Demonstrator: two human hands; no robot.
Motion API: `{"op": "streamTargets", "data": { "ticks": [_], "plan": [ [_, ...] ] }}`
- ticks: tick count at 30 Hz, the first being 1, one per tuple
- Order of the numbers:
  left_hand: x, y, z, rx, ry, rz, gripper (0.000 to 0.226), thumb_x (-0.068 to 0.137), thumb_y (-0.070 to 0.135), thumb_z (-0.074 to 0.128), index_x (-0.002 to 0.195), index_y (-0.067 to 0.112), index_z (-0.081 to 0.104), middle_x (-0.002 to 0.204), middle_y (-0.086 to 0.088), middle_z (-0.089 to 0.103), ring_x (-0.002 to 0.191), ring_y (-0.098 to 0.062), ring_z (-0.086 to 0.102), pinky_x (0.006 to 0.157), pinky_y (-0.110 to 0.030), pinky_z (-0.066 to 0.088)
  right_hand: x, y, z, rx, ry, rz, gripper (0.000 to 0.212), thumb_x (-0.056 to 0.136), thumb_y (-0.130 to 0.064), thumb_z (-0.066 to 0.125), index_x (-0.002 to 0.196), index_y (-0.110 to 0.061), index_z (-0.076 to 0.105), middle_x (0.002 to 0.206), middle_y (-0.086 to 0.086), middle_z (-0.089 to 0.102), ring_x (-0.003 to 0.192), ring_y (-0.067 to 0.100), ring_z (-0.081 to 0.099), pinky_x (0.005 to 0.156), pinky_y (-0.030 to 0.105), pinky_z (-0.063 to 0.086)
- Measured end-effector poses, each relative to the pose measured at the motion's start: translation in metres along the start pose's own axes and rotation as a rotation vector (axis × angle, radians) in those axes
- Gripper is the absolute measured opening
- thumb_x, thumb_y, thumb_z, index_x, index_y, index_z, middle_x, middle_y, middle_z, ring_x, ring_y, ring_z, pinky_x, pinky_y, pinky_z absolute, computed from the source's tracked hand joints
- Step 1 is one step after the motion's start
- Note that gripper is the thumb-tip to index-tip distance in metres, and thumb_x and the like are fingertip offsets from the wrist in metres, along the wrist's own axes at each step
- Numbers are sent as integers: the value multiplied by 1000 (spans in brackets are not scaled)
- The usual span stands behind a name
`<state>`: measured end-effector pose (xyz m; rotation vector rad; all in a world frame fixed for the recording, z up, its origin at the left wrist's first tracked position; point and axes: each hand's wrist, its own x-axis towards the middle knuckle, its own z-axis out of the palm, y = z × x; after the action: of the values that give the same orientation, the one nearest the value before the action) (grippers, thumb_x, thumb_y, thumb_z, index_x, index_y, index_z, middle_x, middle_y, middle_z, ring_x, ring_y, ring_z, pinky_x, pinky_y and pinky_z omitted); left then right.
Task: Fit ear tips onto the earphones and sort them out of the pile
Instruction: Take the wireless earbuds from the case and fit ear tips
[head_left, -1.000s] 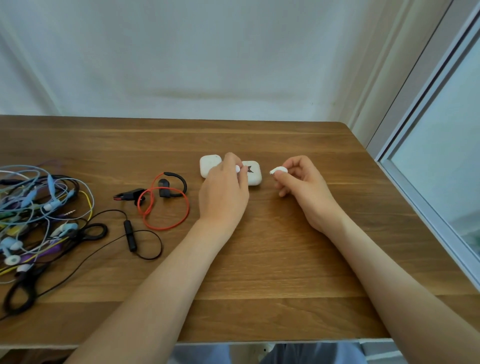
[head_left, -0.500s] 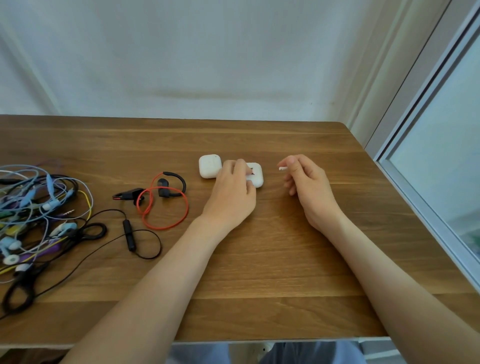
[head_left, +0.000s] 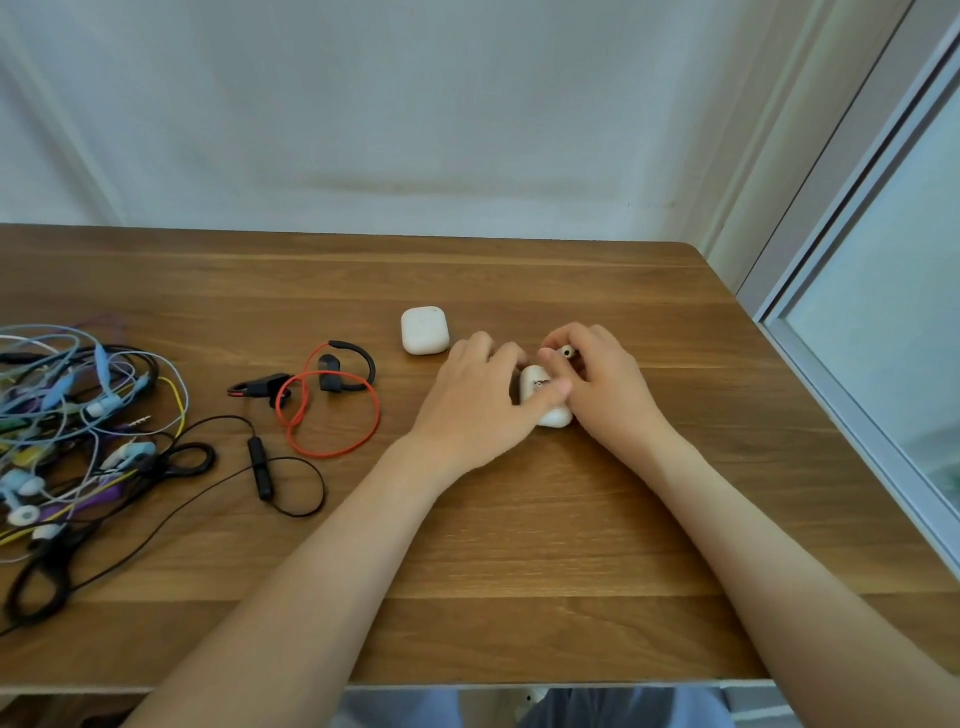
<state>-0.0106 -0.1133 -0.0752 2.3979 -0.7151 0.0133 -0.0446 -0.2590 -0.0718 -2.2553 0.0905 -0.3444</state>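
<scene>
Head view: a white, rounded case (head_left: 540, 388) lies on the table (head_left: 519, 545) between both hands. A small red-and-dark mark on its lid is too blurred to read. The left hand (head_left: 478, 400) curls round the case, thumb across the lid. The right hand (head_left: 608, 384) pinches a white earbud (head_left: 567, 353) in curled fingers just behind the case and touches its right side. A second case (head_left: 425, 330) sits nearby to the left. The tangled pile (head_left: 78, 415) lies at the far left edge.
</scene>
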Motion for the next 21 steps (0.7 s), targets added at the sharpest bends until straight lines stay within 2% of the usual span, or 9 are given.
{"op": "streamTargets", "data": {
  "ticks": [2,5,8,10,13,16,21],
  "plan": [
    [0,0,-1,-20,-30,12,43,85,60,52,109,24,56,99,7,42,102,-12,40,89,-28,36,0,0,-2,38,47,24,8,97,-24,51,99,-24,59,99,-7,53,88,4,52,70,12,36],
    [2,-1,-2,-153,31,-10,36,85,49,63,101,20,48,97,7,48,97,-12,46,81,-27,39,2,0,-3,104,61,60,10,98,-26,50,98,-28,60,103,-4,56,91,4,52,76,16,39],
    [1,1,-5,-250,33,-48,38,88,39,64,105,19,36,94,9,46,85,-6,48,68,-20,37,3,0,-4,210,-47,72,12,97,-32,51,96,-30,63,103,-2,60,93,11,57,83,29,45],
    [0,2,-7,-288,10,-66,36,91,34,61,107,20,31,95,8,45,81,-5,48,64,-17,34,3,-1,-6,280,-128,64,18,98,-32,50,95,-28,67,102,0,64,88,10,58,79,28,45],
    [1,2,-9,-238,-42,-23,24,95,35,53,107,21,37,95,6,49,84,-8,48,66,-23,35,0,-3,-8,324,-111,36,19,99,-25,49,92,-24,66,100,0,63,78,4,55,75,25,44],
    [3,4,-10,-170,-98,13,16,97,36,48,101,21,44,84,9,48,78,-9,46,65,-26,34,-1,0,-6,237,-20,-10,17,99,-19,48,93,-20,64,94,-3,59,82,5,52,79,28,43],
    [3,2,-16,-299,-169,-6,10,97,29,51,88,26,47,79,8,50,71,-6,45,65,-25,34,-4,-2,-6,222,-3,-47,27,101,-18,42,86,-29,61,96,-2,59,87,3,54,79,18,41]
  ]
}}
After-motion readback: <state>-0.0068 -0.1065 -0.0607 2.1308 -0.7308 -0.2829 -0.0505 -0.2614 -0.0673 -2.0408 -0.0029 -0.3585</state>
